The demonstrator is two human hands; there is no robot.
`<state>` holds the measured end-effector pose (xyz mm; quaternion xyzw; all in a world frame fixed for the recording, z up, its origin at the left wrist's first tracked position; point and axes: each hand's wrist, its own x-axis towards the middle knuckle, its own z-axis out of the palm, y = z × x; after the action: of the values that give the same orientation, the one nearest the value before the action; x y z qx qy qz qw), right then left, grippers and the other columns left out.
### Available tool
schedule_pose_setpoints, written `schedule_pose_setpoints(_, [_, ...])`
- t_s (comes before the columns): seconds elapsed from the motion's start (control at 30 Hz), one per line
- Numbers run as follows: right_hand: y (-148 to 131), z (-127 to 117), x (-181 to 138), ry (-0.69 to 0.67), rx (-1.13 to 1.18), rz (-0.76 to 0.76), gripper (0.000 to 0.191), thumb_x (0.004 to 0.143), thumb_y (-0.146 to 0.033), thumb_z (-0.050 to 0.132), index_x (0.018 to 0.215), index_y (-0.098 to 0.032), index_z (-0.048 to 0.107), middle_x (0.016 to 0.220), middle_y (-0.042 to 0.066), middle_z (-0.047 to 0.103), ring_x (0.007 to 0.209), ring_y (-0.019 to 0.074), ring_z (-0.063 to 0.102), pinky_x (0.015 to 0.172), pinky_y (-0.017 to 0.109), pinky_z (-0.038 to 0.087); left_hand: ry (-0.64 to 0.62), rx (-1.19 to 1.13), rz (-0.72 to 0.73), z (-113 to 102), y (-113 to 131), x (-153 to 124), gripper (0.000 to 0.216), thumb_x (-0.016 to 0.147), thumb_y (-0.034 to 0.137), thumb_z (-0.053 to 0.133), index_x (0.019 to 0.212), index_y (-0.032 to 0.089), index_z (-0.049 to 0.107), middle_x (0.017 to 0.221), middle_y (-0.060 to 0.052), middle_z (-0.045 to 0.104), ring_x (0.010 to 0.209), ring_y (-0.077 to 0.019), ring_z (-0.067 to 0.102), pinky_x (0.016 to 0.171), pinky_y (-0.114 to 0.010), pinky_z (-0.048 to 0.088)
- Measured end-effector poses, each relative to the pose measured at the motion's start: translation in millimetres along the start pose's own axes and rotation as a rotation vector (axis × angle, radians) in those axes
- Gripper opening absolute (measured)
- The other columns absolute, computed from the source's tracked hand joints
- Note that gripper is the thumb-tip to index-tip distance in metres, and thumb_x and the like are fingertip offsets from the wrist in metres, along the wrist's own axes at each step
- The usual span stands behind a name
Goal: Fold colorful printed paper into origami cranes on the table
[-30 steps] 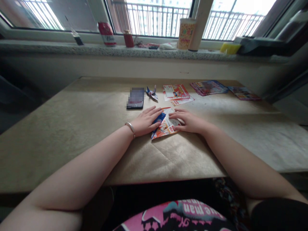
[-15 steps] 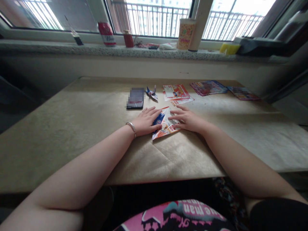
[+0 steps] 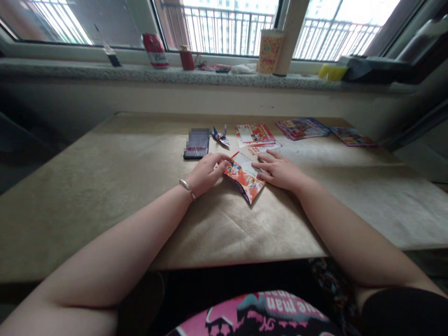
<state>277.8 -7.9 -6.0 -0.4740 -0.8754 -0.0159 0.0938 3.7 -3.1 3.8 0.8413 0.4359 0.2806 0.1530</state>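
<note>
A folded sheet of colourful printed paper (image 3: 245,178) lies on the brown paper-covered table (image 3: 105,186), its pointed corner towards me. My left hand (image 3: 206,171), with a bracelet at the wrist, pinches the sheet's left edge between curled fingers. My right hand (image 3: 280,169) rests flat on the sheet's right side with fingers stretched out. A small folded paper crane (image 3: 220,136) stands just beyond the sheet.
A black phone (image 3: 197,144) lies left of the crane. Printed leaflets (image 3: 255,134) and more stacks (image 3: 303,128) lie at the back right. The windowsill (image 3: 196,74) holds a red can, a small red jar, a patterned cup and a yellow sponge.
The sheet has been turned and refolded: its point now faces me and the blue side no longer shows. My left hand went from flat to pinching the left edge.
</note>
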Motion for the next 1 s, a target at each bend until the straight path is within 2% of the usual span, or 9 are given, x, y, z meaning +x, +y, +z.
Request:
schedule_pose_setpoints(0.1, [0,0,0,-0.008,-0.006,0.005,0.046,0.089,-0.05,0.052,0.13,-0.029,0.062,0.141,0.006,0.052,0.136,0.0377,0.037,0.111,0.053,0.035,-0.051,0.133,0.038,-1,0,0,0.038,0.094,0.037,0.035,0.1,0.018,0.068,0.098,-0.006,0.07,0.097,-0.0222,0.059,0.1,-0.044,0.04])
schedule_pose_setpoints(0.23, [-1,0,-1,-0.007,-0.006,0.016,0.049,0.089,-0.052,0.051,0.13,-0.027,0.061,0.143,0.009,0.05,0.135,0.0388,0.036,0.11,0.054,0.035,-0.089,0.365,0.135,2,3,-3,0.027,0.09,0.036,0.048,0.096,0.023,0.07,0.096,-0.004,0.071,0.098,-0.0224,0.061,0.112,-0.052,0.023])
schedule_pose_setpoints(0.37, [-2,1,-1,-0.001,0.023,0.036,0.048,0.09,-0.049,0.051,0.131,-0.027,0.06,0.143,0.01,0.049,0.136,0.0379,0.035,0.111,0.055,0.034,-0.097,0.463,0.201,5,8,-8,0.03,0.091,0.039,0.048,0.103,0.024,0.07,0.098,-0.006,0.069,0.097,-0.0231,0.061,0.106,-0.048,0.031])
schedule_pose_setpoints(0.5, [-4,3,0,-0.008,-0.01,0.06,0.049,0.091,-0.048,0.048,0.133,-0.025,0.058,0.145,0.011,0.047,0.138,0.0394,0.032,0.111,0.055,0.034,-0.117,0.49,0.23,7,9,-9,0.033,0.092,0.04,0.047,0.113,0.025,0.067,0.115,-0.007,0.067,0.106,-0.0255,0.058,0.098,-0.044,0.039])
schedule_pose_setpoints(0.6, [-4,6,1,0.002,-0.021,0.057,0.049,0.092,-0.048,0.047,0.134,-0.025,0.058,0.142,0.011,0.049,0.136,0.0387,0.035,0.111,0.055,0.034,-0.142,0.492,0.245,9,7,-8,0.036,0.094,0.037,0.044,0.12,0.023,0.064,0.128,-0.007,0.062,0.119,-0.0274,0.053,0.103,-0.045,0.038])
schedule_pose_setpoints(0.7, [-4,11,2,0.041,0.002,0.062,0.048,0.092,-0.046,0.046,0.134,-0.026,0.057,0.141,0.011,0.051,0.136,0.0369,0.035,0.111,0.054,0.034,-0.163,0.451,0.268,14,9,-7,0.037,0.095,0.032,0.04,0.116,0.017,0.067,0.129,-0.009,0.062,0.128,-0.0267,0.048,0.11,-0.042,0.035])
schedule_pose_setpoints(0.8, [-4,16,3,0.066,0.038,0.055,0.049,0.092,-0.045,0.046,0.134,-0.023,0.057,0.141,0.012,0.05,0.137,0.0368,0.033,0.111,0.055,0.033,-0.215,0.321,0.255,21,16,-7,0.046,0.097,0.033,0.038,0.135,0.013,0.051,0.139,-0.011,0.054,0.128,-0.0206,0.049,0.11,-0.033,0.038])
schedule_pose_setpoints(0.87, [-3,17,4,0.082,0.077,0.031,0.047,0.092,-0.043,0.047,0.132,-0.022,0.059,0.139,0.012,0.052,0.136,0.0351,0.035,0.112,0.054,0.033,-0.269,0.303,0.233,25,21,-9,0.052,0.096,0.039,0.04,0.142,0.016,0.043,0.147,-0.01,0.046,0.135,-0.0217,0.042,0.114,-0.035,0.034])
schedule_pose_setpoints(1.0, [-3,16,6,0.11,0.186,-0.004,0.038,0.093,-0.038,0.047,0.123,-0.023,0.066,0.133,0.009,0.058,0.132,0.0286,0.044,0.113,0.049,0.034,-0.342,0.337,0.24,25,21,-10,0.052,0.096,0.045,0.041,0.14,0.019,0.047,0.152,-0.009,0.038,0.143,-0.0255,0.03,0.119,-0.04,0.025])
